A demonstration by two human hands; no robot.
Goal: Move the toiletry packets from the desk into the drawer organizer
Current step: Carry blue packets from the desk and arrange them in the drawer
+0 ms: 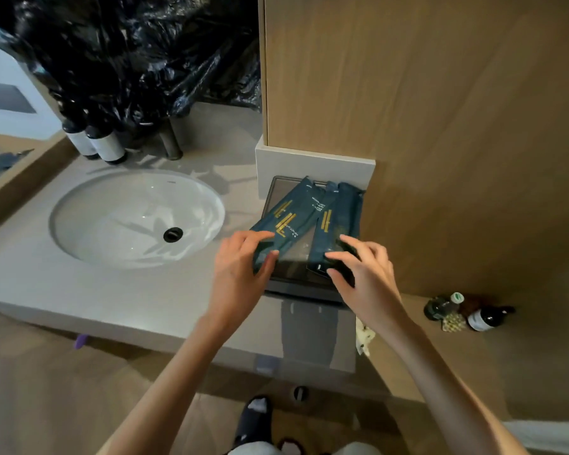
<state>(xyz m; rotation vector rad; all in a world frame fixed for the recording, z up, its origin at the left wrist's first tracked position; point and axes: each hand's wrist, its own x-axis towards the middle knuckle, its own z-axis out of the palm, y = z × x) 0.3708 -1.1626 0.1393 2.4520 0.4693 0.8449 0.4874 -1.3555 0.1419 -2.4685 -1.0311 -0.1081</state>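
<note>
Several dark teal foil toiletry packets with gold stripes (312, 218) are fanned across a dark rectangular tray (296, 274) on the grey stone counter (145, 290), right of the white oval sink (135, 218). The near end of the left packet is pinched by the left hand (243, 261). The near end of the right packet is touched by the spread fingers of the right hand (358, 267).

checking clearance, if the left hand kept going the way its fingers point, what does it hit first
The left hand points up and right, fingertips already at the near end of the left packet. Going on, it would push along that packet first, then likely the overlapping middle packet; depth is unclear.
</note>
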